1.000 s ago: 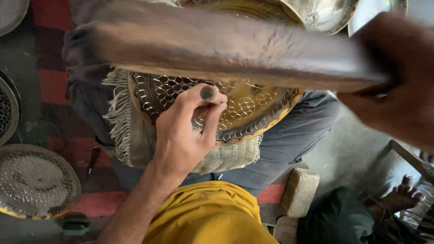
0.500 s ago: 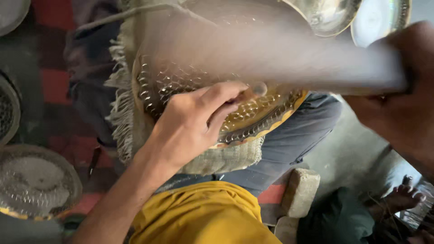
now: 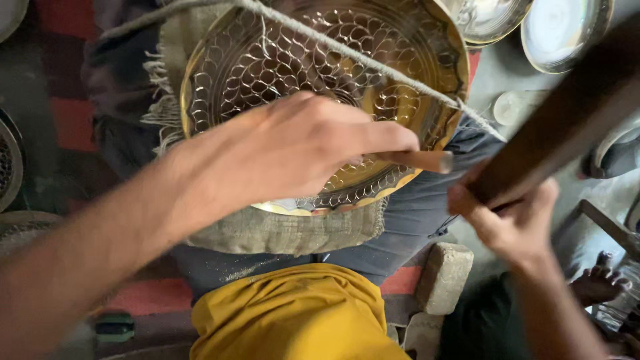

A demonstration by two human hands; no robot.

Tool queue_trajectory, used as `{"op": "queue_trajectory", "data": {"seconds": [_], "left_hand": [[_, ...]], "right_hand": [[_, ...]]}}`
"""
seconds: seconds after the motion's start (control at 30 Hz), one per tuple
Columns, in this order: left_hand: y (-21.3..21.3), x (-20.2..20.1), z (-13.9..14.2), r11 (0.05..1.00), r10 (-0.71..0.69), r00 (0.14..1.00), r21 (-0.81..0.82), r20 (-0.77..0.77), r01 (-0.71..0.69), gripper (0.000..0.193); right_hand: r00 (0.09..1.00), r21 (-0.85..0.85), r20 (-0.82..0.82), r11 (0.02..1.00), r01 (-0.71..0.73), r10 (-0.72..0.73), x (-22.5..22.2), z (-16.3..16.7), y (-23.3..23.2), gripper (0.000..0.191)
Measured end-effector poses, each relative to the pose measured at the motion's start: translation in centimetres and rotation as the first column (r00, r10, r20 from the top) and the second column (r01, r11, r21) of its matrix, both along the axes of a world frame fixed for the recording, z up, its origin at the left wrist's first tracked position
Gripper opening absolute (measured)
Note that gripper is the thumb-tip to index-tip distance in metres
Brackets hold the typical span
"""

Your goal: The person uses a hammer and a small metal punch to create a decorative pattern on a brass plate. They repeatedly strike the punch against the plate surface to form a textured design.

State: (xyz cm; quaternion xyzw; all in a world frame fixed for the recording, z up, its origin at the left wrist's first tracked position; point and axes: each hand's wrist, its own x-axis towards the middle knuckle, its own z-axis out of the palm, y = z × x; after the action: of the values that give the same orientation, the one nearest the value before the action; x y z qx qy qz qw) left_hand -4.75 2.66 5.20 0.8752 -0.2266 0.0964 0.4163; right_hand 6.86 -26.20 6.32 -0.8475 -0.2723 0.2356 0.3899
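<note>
Your left hand (image 3: 293, 150) holds a short punch (image 3: 417, 161) against the lower right part of the brass plate (image 3: 320, 73), which rests tilted on a burlap cloth (image 3: 287, 230) across your lap. The fingers are clamped along the punch, leaving only its blunt struck end showing just beyond the fingertips (image 3: 393, 137). Your right hand (image 3: 510, 223) is wrapped, fingers closed, around the lower end of a dark wooden mallet (image 3: 567, 113), raised up and to the right, well apart from the punch.

Risks, as judged from this position:
- The struck end stands very little clear of your fingertips, so a blow landing slightly off line would likely catch them.
- The plate lies on soft cloth over your thigh; a glancing strike could let it slide or rock, and the punch could skid across the finished scale pattern and mar it.
- A cord (image 3: 347, 53) crosses the plate diagonally toward the mallet; the mallet's path may snag it.

Pose: the left forearm enters from the lower left, wrist flat, knuckles up, hand arched over the rim. The right wrist is cocked back, forearm rising from the lower right.
</note>
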Motion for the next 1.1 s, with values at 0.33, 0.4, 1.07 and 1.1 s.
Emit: {"op": "queue_trajectory", "data": {"seconds": [0.33, 0.4, 1.07, 1.1], "left_hand": [[-0.1, 4.0, 2.2, 0.912, -0.147, 0.928, 0.317, -0.344, 0.261, 0.034], [-0.2, 4.3, 2.4, 0.905, -0.164, 0.925, 0.322, -0.343, 0.28, 0.036], [-1.6, -2.7, -0.1, 0.965, 0.25, 0.926, 0.0, -0.282, -0.261, 0.033], [-1.9, -3.2, -0.4, 0.939, 0.322, 0.928, -0.06, -0.187, -0.338, 0.03]], "right_hand": [[0.909, 0.138, 0.321, 0.963, 0.233, -0.265, -5.9, -6.1, -1.8, 0.007], [0.863, 0.316, 0.238, 0.875, 0.366, -0.446, -6.6, -6.8, -1.8, 0.008], [0.952, -0.046, 0.277, 0.991, -0.124, 0.132, 4.7, 2.0, 0.6, 0.006], [0.899, -0.154, 0.359, 0.966, -0.207, 0.25, 5.4, 3.2, 2.1, 0.01]]}}
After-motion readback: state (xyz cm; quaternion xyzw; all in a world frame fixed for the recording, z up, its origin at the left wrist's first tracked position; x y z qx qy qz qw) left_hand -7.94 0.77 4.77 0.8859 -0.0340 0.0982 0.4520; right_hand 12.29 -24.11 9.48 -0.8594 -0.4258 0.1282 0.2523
